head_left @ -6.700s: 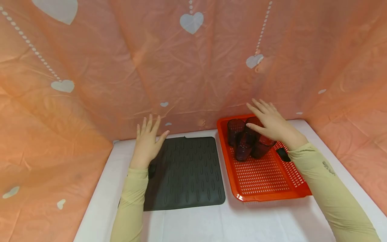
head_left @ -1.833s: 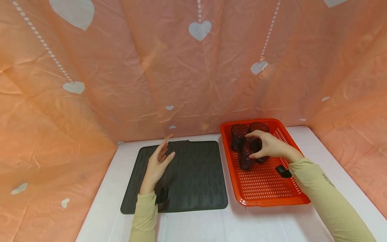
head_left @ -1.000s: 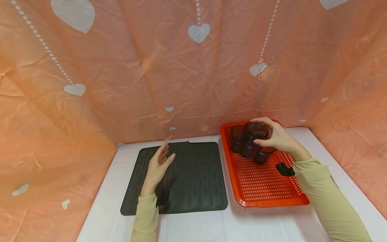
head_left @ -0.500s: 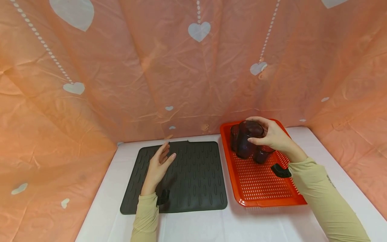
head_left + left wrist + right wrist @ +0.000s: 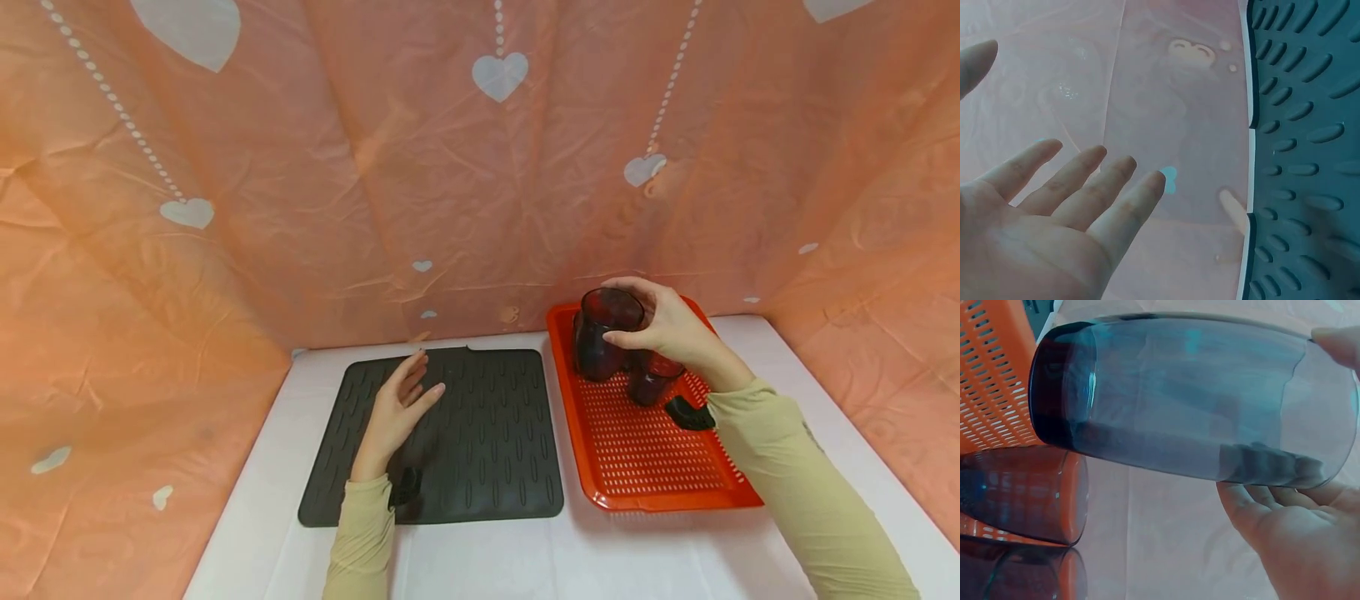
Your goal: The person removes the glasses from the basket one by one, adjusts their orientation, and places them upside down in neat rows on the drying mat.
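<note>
My right hand (image 5: 667, 333) grips a dark tinted glass tumbler (image 5: 600, 333) by its rim and holds it upright above the far end of the orange perforated tray (image 5: 660, 492). The right wrist view shows the tumbler (image 5: 1191, 400) close up, fingers curled round it. Other dark tumblers (image 5: 651, 379) stand in the tray below, also visible in the right wrist view (image 5: 1019, 494). My left hand (image 5: 397, 408) hovers open over the dark ribbed mat (image 5: 487, 450), fingers straight (image 5: 1072, 187), holding nothing.
The mat and tray lie side by side on a white table (image 5: 525, 558). An orange sheet with white hearts (image 5: 450, 167) forms walls at the back and both sides, close behind the tray.
My right hand took one tumbler from the group, lifted it out of the tray and carried it slightly left. The left hand shifted onto the mat earlier and now barely moves.
</note>
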Motion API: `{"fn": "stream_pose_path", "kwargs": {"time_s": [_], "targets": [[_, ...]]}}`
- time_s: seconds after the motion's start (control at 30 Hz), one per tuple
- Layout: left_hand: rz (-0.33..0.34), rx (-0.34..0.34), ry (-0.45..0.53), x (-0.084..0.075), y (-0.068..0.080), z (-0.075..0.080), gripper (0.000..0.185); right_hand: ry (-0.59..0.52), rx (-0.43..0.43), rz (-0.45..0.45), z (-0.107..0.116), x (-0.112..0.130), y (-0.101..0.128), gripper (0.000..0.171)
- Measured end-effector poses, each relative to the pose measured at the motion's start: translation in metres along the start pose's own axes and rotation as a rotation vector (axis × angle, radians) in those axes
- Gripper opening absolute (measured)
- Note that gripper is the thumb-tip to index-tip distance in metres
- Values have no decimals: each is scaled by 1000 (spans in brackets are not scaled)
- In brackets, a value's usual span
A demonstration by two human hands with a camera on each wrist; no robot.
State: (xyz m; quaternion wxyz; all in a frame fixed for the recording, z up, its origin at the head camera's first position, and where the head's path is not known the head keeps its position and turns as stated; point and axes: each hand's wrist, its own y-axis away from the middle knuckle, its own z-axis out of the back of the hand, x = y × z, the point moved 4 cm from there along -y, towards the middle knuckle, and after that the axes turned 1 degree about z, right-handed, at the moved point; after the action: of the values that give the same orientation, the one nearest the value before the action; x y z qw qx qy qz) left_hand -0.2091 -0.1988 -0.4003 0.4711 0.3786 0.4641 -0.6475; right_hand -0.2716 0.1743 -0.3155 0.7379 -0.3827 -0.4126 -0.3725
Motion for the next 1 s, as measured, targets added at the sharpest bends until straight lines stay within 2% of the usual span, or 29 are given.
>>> {"fn": "stream_pose_path", "kwargs": {"time_s": [0.13, 0.3, 0.6, 0.77, 1.0], "targets": [[-3, 14, 3, -17, 2, -2, 67, -16, 4, -9, -3, 5, -3, 66], [3, 28, 10, -21, 0, -7, 71, -49, 17, 15, -9, 13, -7, 67], [-22, 67, 89, -25, -9, -16, 76, -12, 47, 75, -18, 23, -12, 66], [-43, 85, 138, -32, -14, -21, 76, -45, 55, 69, -23, 27, -15, 65], [-76, 110, 154, -38, -20, -28, 75, -63, 49, 62, -27, 31, -19, 65]]}}
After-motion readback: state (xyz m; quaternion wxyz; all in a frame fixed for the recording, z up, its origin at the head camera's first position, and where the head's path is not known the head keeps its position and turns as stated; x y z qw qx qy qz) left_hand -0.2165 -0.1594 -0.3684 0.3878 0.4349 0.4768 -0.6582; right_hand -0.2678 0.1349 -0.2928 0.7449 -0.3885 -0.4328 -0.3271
